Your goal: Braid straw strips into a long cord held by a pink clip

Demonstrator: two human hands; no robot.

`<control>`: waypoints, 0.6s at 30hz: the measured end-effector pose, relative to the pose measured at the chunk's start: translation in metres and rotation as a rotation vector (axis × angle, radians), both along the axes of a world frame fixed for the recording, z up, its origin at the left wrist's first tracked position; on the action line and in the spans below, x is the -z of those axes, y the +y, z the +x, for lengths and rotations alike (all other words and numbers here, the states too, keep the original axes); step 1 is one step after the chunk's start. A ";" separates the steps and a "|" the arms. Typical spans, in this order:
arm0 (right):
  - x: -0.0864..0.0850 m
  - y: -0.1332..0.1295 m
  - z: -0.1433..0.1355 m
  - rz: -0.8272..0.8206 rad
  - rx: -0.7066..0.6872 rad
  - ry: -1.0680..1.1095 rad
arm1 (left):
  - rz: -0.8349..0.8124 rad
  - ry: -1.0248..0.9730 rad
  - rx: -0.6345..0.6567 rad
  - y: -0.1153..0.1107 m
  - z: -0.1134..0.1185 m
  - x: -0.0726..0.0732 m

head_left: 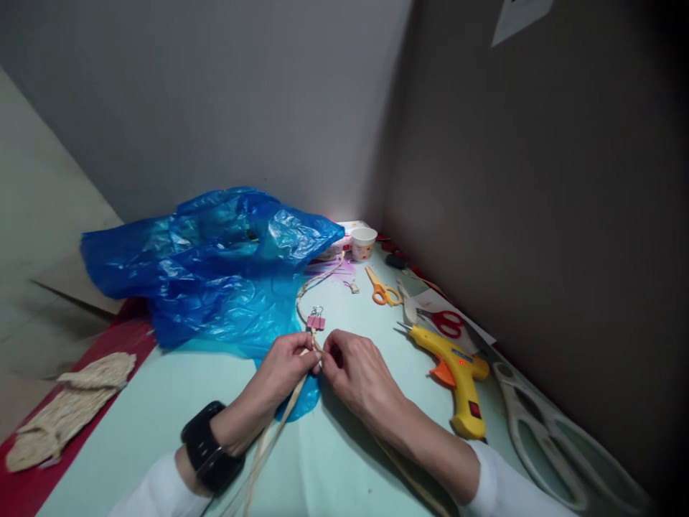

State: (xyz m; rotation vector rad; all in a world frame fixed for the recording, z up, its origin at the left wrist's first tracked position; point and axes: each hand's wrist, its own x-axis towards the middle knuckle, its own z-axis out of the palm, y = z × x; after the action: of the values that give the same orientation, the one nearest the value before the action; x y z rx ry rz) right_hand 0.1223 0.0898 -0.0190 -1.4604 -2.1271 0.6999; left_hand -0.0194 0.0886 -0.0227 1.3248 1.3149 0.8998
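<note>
I pinch pale strands [291, 403] in left hand [288, 365] and right hand [359, 370], equally near — braid [299, 296] runs lengthwise from pink clip [316, 323], just beyond both, toward far edge of worktop [177, 391].

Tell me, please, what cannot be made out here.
In the head view:
Straw-coloured strands where pinched: covered by the left hand and right hand.
The strands' lower ends: cut off by the bottom edge.
Anything under the blue plastic bag: obscured by its film.
The rest of the wall sheet: cut off by the top edge.
</note>
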 end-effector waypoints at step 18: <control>0.012 0.004 -0.004 0.273 -0.067 -0.127 | 0.112 0.143 -0.125 0.000 0.000 0.018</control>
State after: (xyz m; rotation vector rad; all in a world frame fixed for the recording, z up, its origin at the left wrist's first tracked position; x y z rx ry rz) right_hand 0.1182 0.0940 -0.0312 -1.3211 -2.2716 0.3296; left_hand -0.0198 0.0883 -0.0403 1.4273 1.4895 0.9913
